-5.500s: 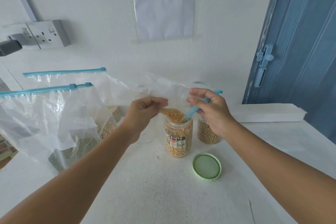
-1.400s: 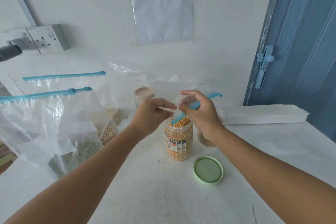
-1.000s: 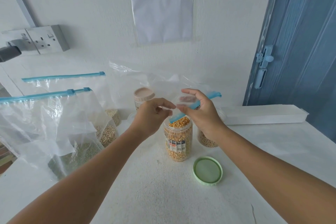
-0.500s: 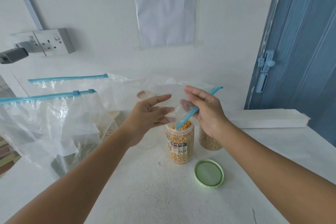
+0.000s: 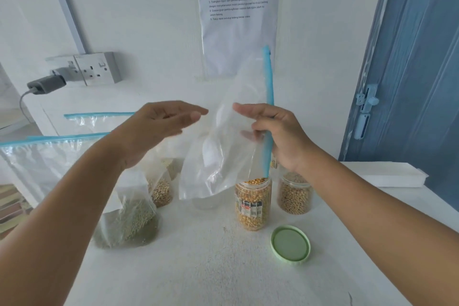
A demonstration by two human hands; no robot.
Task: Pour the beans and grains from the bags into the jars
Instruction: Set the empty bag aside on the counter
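Observation:
My right hand (image 5: 278,134) grips an emptied clear zip bag (image 5: 223,156) by its blue zipper strip, which now stands nearly upright; the strip's lower end touches the mouth of the corn jar (image 5: 253,204). That lidless jar is filled to the brim with yellow kernels. My left hand (image 5: 159,126) hovers open just left of the bag, holding nothing. A second lidless jar of tan beans (image 5: 295,194) stands behind my right wrist. A light green lid (image 5: 290,243) lies flat in front of the corn jar.
On the left stand clear zip bags: one with green-grey grains (image 5: 129,218), one with pale grains (image 5: 160,189), and another behind. An empty clear jar (image 5: 206,202) shows through the held bag. A white box (image 5: 387,176) lies by the blue door (image 5: 417,69). A wall socket (image 5: 96,68) holds a plugged charger.
The kernels have left the bag and filled the jar. My left hand let go and opened, drifting left. My right hand lifted the bag so its zipper strip swung upright.

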